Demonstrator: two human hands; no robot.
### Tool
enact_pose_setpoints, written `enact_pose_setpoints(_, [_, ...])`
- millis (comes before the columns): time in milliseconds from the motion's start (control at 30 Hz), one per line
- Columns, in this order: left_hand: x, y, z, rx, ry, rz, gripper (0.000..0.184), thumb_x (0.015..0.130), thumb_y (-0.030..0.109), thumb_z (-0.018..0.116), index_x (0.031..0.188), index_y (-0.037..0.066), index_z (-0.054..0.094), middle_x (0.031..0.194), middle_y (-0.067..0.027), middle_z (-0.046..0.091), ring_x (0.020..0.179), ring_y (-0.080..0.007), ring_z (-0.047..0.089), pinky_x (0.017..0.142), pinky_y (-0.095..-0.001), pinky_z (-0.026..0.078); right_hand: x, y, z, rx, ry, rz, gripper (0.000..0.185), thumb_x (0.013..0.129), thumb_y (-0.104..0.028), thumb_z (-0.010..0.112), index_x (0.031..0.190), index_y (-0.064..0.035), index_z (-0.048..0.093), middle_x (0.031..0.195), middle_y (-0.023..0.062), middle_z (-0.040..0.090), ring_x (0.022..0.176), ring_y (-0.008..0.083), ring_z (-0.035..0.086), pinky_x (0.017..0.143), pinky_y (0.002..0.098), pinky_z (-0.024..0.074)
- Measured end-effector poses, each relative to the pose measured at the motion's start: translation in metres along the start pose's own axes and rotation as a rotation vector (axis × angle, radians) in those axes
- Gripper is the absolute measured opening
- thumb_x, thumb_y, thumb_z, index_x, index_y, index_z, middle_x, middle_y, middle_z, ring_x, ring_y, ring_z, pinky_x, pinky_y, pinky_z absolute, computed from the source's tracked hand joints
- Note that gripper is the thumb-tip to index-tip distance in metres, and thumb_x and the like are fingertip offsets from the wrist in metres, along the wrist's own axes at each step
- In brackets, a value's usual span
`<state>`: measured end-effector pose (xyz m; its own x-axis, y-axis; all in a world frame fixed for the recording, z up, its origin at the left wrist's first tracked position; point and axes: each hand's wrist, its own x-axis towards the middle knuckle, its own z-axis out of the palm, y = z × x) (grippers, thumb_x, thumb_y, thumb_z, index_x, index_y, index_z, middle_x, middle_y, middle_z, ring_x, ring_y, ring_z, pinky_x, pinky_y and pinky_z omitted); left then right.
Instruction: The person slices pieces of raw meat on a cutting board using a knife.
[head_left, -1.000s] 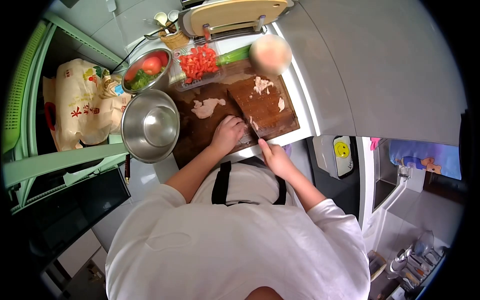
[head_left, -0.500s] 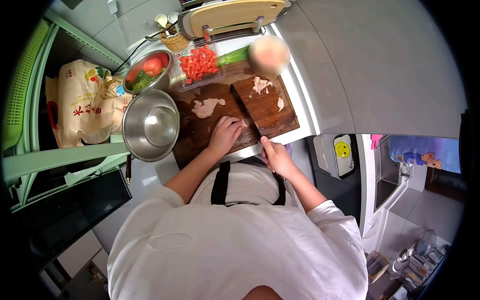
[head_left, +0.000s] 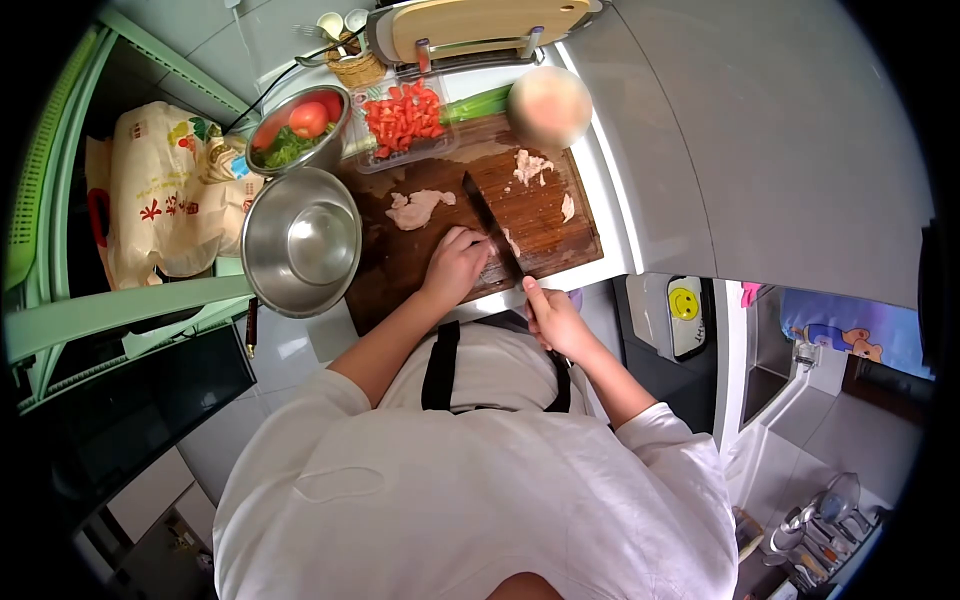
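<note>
My right hand (head_left: 553, 318) is wrapped round the handle of a kitchen knife (head_left: 485, 212), whose dark blade lies slantwise over the wooden cutting board (head_left: 385, 275). Left of the blade, my left hand (head_left: 457, 264) has its fingers bent and pressed together on a small piece of pale meat, mostly hidden under the fingertips. A thin slice of meat (head_left: 512, 242) shows just right of the blade. Farther up the board lies a larger piece of pale meat (head_left: 420, 208). Chopped meat (head_left: 531, 167) sits at the upper right, with a single scrap (head_left: 568, 207) below it.
An empty steel bowl (head_left: 262, 243) stands left of the board. Behind it, another bowl (head_left: 338, 150) holds a tomato and greens. A clear tray (head_left: 368, 162) of chopped red pieces, green stalks (head_left: 478, 106) and a blurred round container (head_left: 549, 108) line the board's far edge.
The view has shifted slightly. A thin slice of meat now shows more clearly to the right of the blade. Both hands keep nearly the same places.
</note>
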<state>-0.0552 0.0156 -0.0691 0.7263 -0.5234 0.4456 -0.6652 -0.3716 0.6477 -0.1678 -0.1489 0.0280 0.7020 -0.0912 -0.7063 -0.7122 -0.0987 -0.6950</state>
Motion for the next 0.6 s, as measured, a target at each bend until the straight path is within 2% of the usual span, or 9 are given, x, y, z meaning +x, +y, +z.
enact_pose_setpoints(133, [0.000, -0.002, 0.000, -0.021, 0.000, 0.009, 0.009, 0.077, 0.002, 0.069, 0.086, -0.002, 0.069, 0.090, -0.0099, 0.063, 0.091, -0.0285, 0.058, 0.078, -0.0374, 0.051, 0.005, 0.001, 0.001, -0.025, 0.009, 0.036, 0.066, 0.100, -0.055, 0.039, 0.062, -0.0028, 0.051, 0.051, 0.0027, 0.048, 0.041, 0.0130, 0.042, 0.041, 0.0305, 0.0353])
enact_pose_setpoints(233, [0.001, 0.001, -0.001, -0.035, -0.017, 0.008, 0.009, 0.078, 0.002, 0.069, 0.086, -0.002, 0.069, 0.090, -0.0100, 0.063, 0.090, -0.0287, 0.059, 0.078, -0.0374, 0.050, 0.022, 0.008, 0.007, -0.092, 0.064, -0.133, 0.067, 0.100, -0.055, 0.039, 0.058, -0.0034, 0.050, 0.050, 0.0036, 0.048, 0.039, 0.0135, 0.042, 0.039, 0.0315, 0.0353])
enact_pose_setpoints(333, [0.002, 0.000, -0.005, -0.036, -0.031, 0.000, 0.009, 0.078, 0.003, 0.069, 0.086, -0.001, 0.070, 0.091, -0.0099, 0.064, 0.091, -0.0288, 0.058, 0.079, -0.0372, 0.050, 0.037, 0.001, 0.009, 0.000, 0.091, -0.113, 0.068, 0.100, -0.054, 0.040, 0.056, -0.0036, 0.048, 0.050, 0.0043, 0.048, 0.038, 0.0137, 0.043, 0.039, 0.0317, 0.0356])
enact_pose_setpoints(600, [-0.002, 0.003, -0.002, -0.062, 0.060, -0.030, 0.010, 0.077, 0.004, 0.071, 0.087, 0.001, 0.070, 0.092, -0.0098, 0.064, 0.090, -0.0294, 0.059, 0.080, -0.0376, 0.050, 0.017, -0.006, 0.001, 0.131, 0.101, -0.031, 0.063, 0.099, -0.057, 0.039, 0.063, -0.0057, 0.046, 0.049, 0.0019, 0.043, 0.035, 0.0126, 0.039, 0.035, 0.0285, 0.0314])
